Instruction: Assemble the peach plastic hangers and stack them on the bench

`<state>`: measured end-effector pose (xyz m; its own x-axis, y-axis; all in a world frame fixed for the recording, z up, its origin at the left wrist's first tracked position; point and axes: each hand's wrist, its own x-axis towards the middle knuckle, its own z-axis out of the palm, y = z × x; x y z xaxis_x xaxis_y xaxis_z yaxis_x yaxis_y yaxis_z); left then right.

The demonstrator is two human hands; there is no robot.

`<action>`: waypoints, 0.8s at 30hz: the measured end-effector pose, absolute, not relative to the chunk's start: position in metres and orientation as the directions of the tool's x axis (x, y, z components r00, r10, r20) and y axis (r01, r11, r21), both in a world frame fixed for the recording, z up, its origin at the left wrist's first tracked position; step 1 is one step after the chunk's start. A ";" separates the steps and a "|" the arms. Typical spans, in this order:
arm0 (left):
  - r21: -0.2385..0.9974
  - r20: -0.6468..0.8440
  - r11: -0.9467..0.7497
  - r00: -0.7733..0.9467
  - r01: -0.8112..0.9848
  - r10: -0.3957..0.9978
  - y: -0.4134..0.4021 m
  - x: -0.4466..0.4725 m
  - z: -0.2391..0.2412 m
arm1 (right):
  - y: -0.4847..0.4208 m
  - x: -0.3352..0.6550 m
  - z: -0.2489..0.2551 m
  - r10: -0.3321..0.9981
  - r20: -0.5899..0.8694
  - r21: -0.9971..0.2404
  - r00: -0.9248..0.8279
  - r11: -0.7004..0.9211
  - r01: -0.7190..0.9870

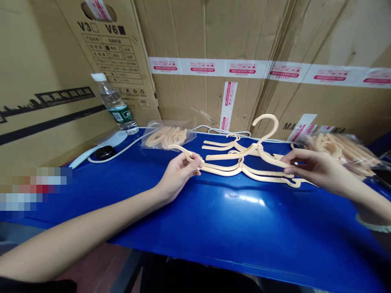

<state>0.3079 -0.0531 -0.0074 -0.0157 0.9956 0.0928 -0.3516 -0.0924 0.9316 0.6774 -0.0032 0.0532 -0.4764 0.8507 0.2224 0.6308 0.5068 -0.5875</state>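
A cream plastic clothes hanger (246,151) is held by its right arm in my right hand (316,167), fingers closed on it, its hook pointing up. My left hand (180,175) pinches a small curved cream hanger end piece (176,147) between thumb and fingers. The hanger's left arm ends in a straight tip just right of this piece, apart from it. Beneath and behind the held hanger, several more cream hangers (221,171) lie on the blue table (195,215). Some of their parts are hidden by my hands and the held hanger.
Clear plastic bags of cream hanger parts lie behind my left hand (166,137) and at the right (339,150). A water bottle (117,106), a pale-handled brush-like item (104,144) and a black object (105,152) sit at left. Cardboard boxes (210,32) line the back.
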 end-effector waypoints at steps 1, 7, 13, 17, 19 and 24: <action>0.926 0.082 -0.075 0.002 -0.371 0.997 -0.053 0.308 -0.008 | -0.004 0.677 0.055 0.848 0.213 -0.601 -0.485 0.505 0.619; 0.898 0.052 0.022 0.156 -0.440 0.986 -0.055 0.307 -0.007 | -0.008 0.671 0.055 0.855 0.129 -0.660 -0.502 0.452 0.600; 0.883 -0.003 0.087 0.178 -0.462 0.984 -0.056 0.307 -0.004 | -0.009 0.671 0.053 0.850 0.119 -0.659 -0.514 0.455 0.600; 0.876 -0.044 0.132 0.196 -0.464 0.980 -0.056 0.307 -0.003 | -0.009 0.671 0.053 0.830 0.146 -0.650 -0.538 0.490 0.581; 0.882 -0.037 0.124 0.195 -0.455 0.980 -0.056 0.307 -0.005 | -0.010 0.670 0.052 0.817 0.168 -0.644 -0.551 0.514 0.566; 0.891 -0.021 0.076 0.128 -0.447 0.992 -0.056 0.306 -0.009 | -0.011 0.667 0.046 0.804 0.160 -0.608 -0.573 0.538 0.585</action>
